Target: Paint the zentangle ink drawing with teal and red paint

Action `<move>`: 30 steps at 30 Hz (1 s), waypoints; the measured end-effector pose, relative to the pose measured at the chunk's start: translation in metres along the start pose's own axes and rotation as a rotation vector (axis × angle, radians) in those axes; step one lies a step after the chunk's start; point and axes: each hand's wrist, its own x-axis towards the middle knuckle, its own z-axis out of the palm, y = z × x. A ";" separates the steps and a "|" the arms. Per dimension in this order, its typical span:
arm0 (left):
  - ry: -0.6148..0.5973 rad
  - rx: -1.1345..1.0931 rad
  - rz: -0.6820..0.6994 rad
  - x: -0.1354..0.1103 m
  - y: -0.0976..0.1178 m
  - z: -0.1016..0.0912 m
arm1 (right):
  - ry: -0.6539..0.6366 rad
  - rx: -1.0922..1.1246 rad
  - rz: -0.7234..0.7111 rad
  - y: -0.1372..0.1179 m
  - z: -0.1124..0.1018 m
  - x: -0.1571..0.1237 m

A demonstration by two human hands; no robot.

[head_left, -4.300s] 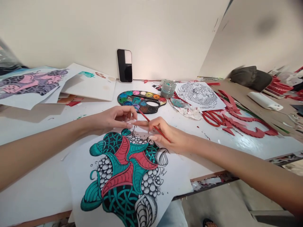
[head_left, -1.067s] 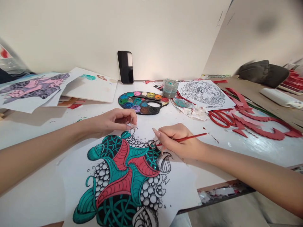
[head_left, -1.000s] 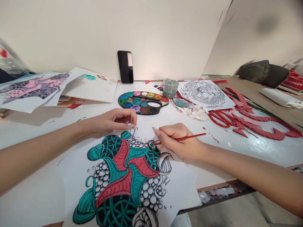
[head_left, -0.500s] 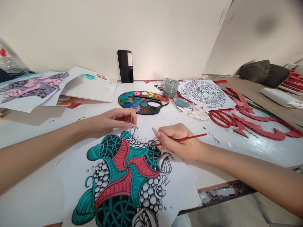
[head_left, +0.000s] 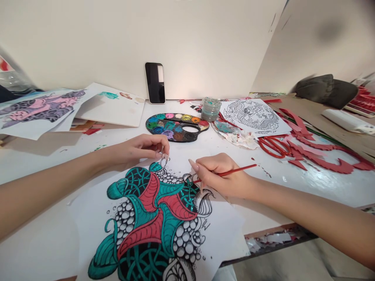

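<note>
A patterned drawing (head_left: pixel 155 207), partly painted teal and red with black-outlined white circles, lies on the table in front of me. My right hand (head_left: pixel 219 171) grips a thin red paintbrush (head_left: pixel 241 169), whose tip end is low over the drawing's upper right part, by a teal-and-black round shape. I cannot make out the bristles clearly. At the top of the sheet, my left hand (head_left: pixel 150 147) is curled, with thumb and fingertips close together on the paper, next to a small teal shape.
Beyond my hands lies a black paint palette (head_left: pixel 150 124) of many colours, with a jar of cloudy water (head_left: pixel 211 109) beside it. A phone (head_left: pixel 155 82) leans on the wall. To the right are a dragon line drawing (head_left: pixel 253 117), red-handled scissors (head_left: pixel 274 147) and red paper scraps (head_left: pixel 322 156).
The brush end has shifted very slightly at the upper right of the drawing. My left hand stays in place, and the other things look the same.
</note>
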 end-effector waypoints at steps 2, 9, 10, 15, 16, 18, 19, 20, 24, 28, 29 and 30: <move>-0.004 0.000 0.002 0.000 0.000 0.000 | -0.004 0.013 -0.001 0.000 0.000 0.000; 0.000 0.034 0.005 -0.001 0.000 -0.001 | 0.019 0.064 0.039 0.000 0.000 0.000; -0.001 0.035 0.008 -0.001 0.000 -0.001 | 0.007 0.067 0.036 0.000 0.000 0.000; -0.006 0.018 0.011 -0.001 0.000 -0.001 | 0.036 0.058 0.038 0.001 0.000 0.000; -0.006 0.016 0.007 -0.001 0.000 -0.001 | 0.040 0.058 0.037 0.001 0.001 -0.001; -0.008 0.010 0.001 -0.001 0.000 -0.001 | 0.022 0.068 0.025 0.001 0.001 -0.001; -0.008 0.006 -0.001 -0.001 0.000 -0.001 | 0.010 0.073 0.021 0.000 0.001 -0.001; -0.009 0.003 -0.002 -0.001 0.000 -0.001 | 0.006 0.076 0.019 0.000 0.001 -0.001; -0.011 0.007 0.000 -0.001 0.001 -0.001 | 0.053 0.056 0.017 0.002 0.002 0.000; -0.009 0.013 0.004 -0.001 0.001 -0.001 | 0.081 0.046 0.009 0.003 0.002 0.000; -0.010 0.013 0.004 -0.001 0.001 -0.001 | 0.074 0.047 0.013 0.003 0.002 0.000; -0.011 0.011 0.003 -0.001 0.001 -0.001 | 0.063 0.050 0.016 0.003 0.002 0.000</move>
